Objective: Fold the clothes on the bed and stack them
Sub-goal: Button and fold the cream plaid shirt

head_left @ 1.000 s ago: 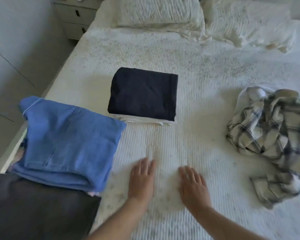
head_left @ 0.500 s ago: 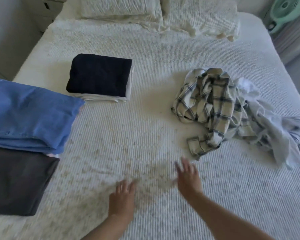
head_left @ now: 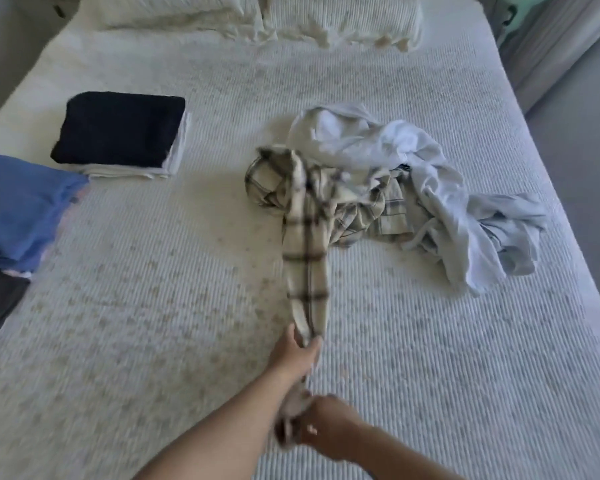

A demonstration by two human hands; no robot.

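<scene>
Both hands now grip the plaid shirt [head_left: 305, 258] — stretched lengthwise toward the pillows [head_left: 257, 15].

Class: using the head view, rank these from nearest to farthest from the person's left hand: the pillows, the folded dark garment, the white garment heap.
From the left hand:
1. White garment heap, ahead and to the right.
2. Folded dark garment, ahead on the left, atop a folded white piece.
3. Pillows, at the bed's far end.
</scene>
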